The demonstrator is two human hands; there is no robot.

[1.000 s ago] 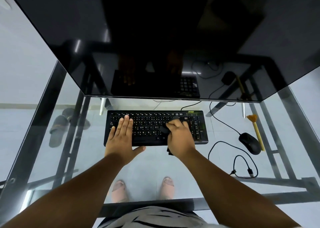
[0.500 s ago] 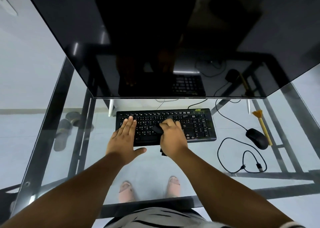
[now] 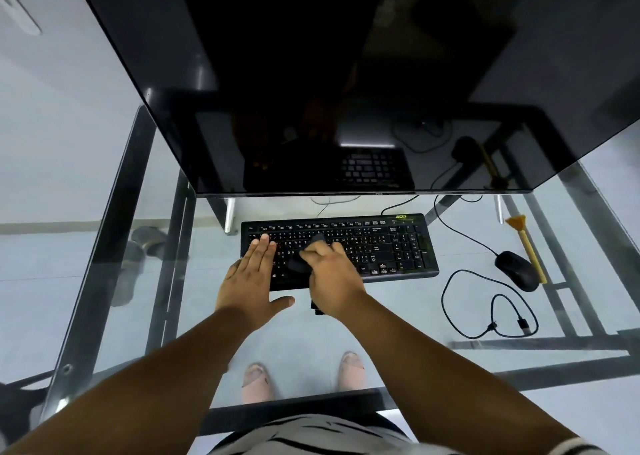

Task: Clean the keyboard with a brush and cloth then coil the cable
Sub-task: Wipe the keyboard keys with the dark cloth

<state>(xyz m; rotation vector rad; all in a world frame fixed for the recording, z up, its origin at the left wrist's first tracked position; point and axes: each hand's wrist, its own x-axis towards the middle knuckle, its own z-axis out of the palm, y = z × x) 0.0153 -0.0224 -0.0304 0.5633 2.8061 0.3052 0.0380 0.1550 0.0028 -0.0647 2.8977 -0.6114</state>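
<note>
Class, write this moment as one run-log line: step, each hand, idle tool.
step: cloth wipe | left hand: flat on keyboard | right hand: grips dark cloth on keys | brush: lying beside mouse

A home computer corner: a glass counter on a dark metal frame carries a big dark monitor at 12 o'clock, a keyboard and a mouse at 3 o'clock; slippers lie on the pale tiled floor at 9 o'clock.

Single head-worn wide-angle view — steeply down, close above the glass desk and keyboard.
</note>
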